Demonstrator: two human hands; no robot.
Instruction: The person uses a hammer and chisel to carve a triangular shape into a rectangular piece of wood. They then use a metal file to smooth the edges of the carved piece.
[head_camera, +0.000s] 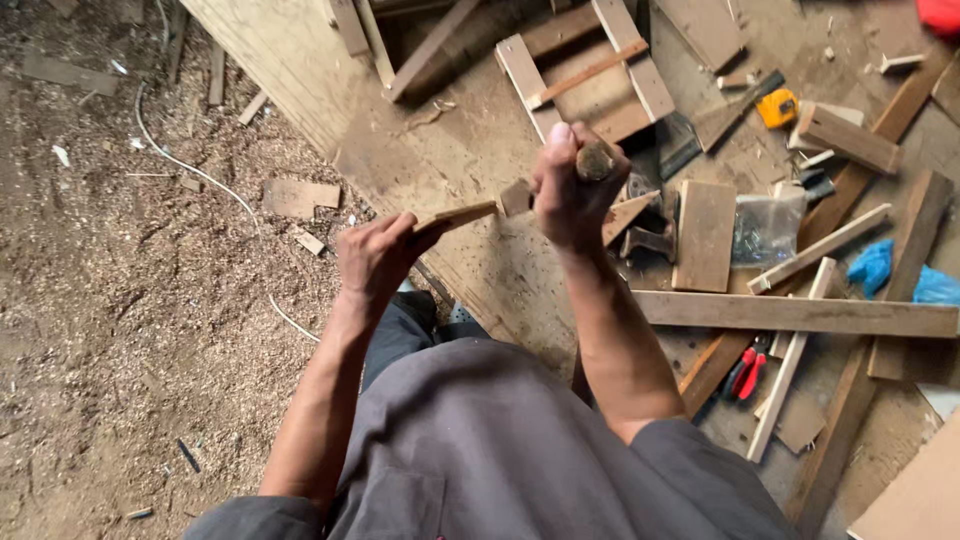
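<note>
Head view of a person at a board (440, 150) laid over a sawdust floor (120, 300): the left hand (375, 255) is closed in a pinch on the near end of a thin wood strip (462, 214), holding it level above the board. The right hand (572, 190) is fisted around a wooden handle (596, 160), presumably a hammer's, raised just beside the strip's far end; its head is hidden. Offcuts, red pliers (745, 372) and a yellow tape measure (777, 107) lie to the right, within reach
</note>
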